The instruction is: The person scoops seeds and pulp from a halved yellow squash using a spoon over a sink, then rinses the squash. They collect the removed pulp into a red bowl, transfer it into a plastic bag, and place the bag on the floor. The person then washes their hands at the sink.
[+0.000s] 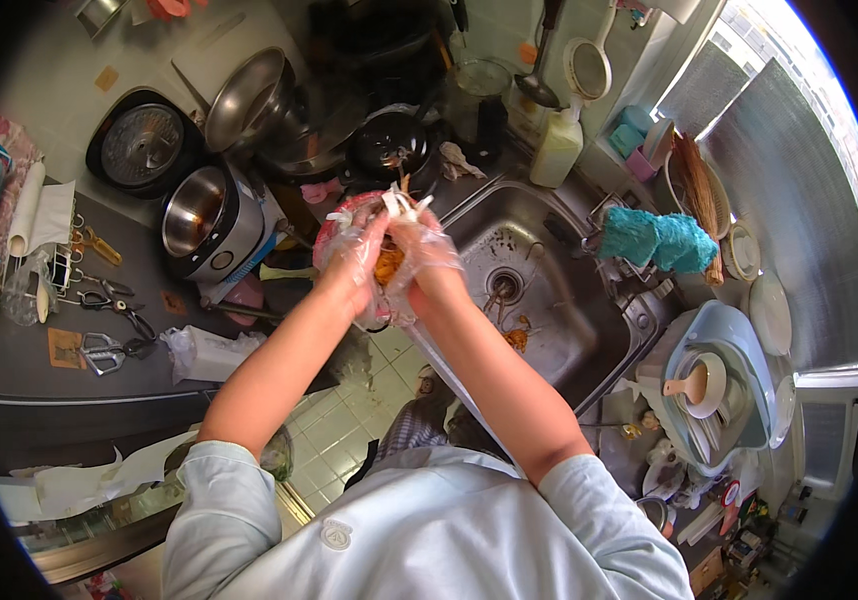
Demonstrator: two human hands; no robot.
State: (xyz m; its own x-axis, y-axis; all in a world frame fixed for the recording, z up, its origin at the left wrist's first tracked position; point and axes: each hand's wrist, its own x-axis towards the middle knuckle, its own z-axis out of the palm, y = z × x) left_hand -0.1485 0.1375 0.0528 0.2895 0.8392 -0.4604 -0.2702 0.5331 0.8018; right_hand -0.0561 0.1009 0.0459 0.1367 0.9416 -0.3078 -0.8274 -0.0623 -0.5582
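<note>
Both my hands are raised together in front of me, wrapped in clear, thin plastic. My left hand [360, 251] is at the left side of a red-rimmed container [330, 234], fingers close to those of my right hand [425, 251]. White strips of plastic [399, 204] stick up between the fingertips, as of a bag. Orange-brown food matter [389, 264] shows between my palms. How firmly each hand grips is hidden by the plastic. To the right, the steel sink [549, 300] holds orange scraps [516, 337] near its drain [504, 286].
A rice cooker [207, 217] stands left; a black pan [387, 142] lies beyond my hands. Scissors [102, 352] and kitchen shears rest on the left counter. A soap bottle [558, 146], teal cloth [654, 238] and blue dish basin [725, 322] sit around the sink's far and right sides.
</note>
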